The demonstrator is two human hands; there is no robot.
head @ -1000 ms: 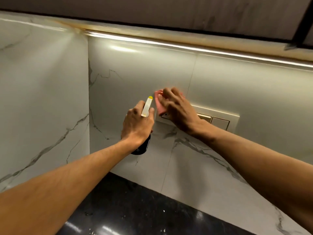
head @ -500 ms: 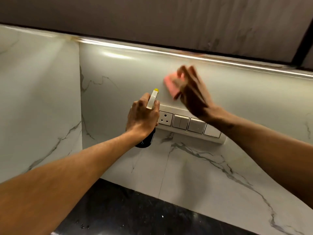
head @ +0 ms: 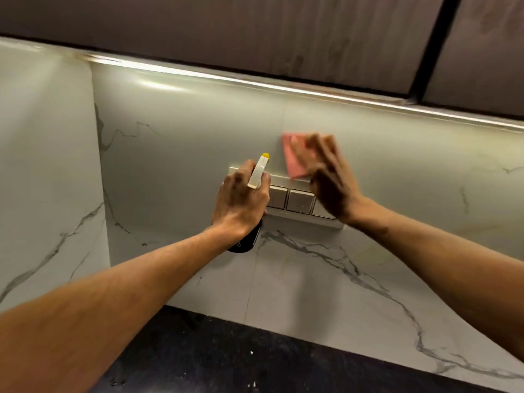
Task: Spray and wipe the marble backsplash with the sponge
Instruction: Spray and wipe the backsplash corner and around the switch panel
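Pink sponge (head: 292,158) under right grip (head: 332,185)

Backsplash (head: 184,165) filled mid-frame, rising behind the desk (head: 226,358) at bottom centre. Cabinets (head: 255,29) ran above it along the top. Side wall panel (head: 42,165) met it at frame left. Switch plate (head: 300,201) sat on the backsplash at centre. Left hand (head: 241,202) held the spray bottle (head: 258,173) before the plate's left end. Right hand (head: 331,188) pressed the sponge (head: 292,157) to the backsplash just above the plate, up and right of the bottle.
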